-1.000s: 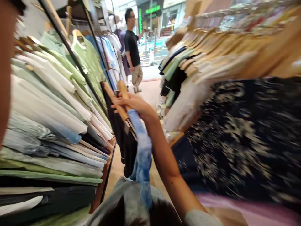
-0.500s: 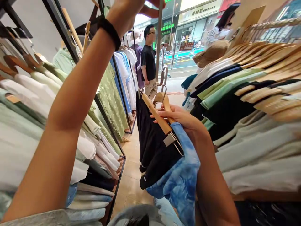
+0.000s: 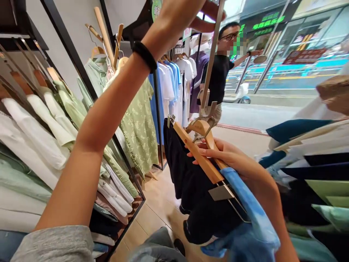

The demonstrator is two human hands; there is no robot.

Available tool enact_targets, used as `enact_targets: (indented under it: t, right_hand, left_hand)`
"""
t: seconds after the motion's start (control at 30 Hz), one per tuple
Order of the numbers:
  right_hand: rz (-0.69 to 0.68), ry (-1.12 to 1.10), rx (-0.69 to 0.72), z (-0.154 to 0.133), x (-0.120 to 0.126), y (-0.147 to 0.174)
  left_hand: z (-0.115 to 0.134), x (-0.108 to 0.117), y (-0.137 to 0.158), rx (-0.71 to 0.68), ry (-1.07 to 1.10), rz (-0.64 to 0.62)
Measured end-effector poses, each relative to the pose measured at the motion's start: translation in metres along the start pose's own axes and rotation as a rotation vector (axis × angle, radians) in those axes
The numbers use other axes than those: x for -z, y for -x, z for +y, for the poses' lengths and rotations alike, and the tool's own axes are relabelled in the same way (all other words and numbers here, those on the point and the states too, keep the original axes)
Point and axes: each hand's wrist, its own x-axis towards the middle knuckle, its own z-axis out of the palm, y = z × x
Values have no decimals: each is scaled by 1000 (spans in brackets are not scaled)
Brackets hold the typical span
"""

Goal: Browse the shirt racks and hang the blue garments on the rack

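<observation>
My right hand grips wooden hangers at chest height; a black garment hangs clipped from the front one, and a blue tie-dye garment drapes over my right forearm. My left hand is raised at the top of the view, fingers closed around a long metal pole. The pole's lower hooked end sits at the hangers' metal hook. A black band circles my left wrist.
A black slanted rack on the left holds white and green shirts. Folded and hung clothes crowd the right. A person in a black shirt stands ahead near the glass shopfront. Wooden floor runs between the racks.
The view swung up and right. My left arm rose with the pole, and its hooked end came down to the hangers. My right hand kept hold of the hangers.
</observation>
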Motion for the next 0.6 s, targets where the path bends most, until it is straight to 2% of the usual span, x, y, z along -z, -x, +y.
enact_targets:
  t: [0.2,0.33,0.47,0.6]
  right_hand:
    - [38,1,-27,-1,63,-56]
    - [52,24,-52,-8,103,-100]
    - [-18,19,-69,-20,140,-151]
    - [-56,-70,-83,-33,178,-204]
  left_hand:
    - [-55,-29,-44,47,-3,94]
    - [-98,-42,-74,71,-3,71]
    - [-140,-54,-112,98,-15,32]
    - [-180,-62,-156,80,-68,70]
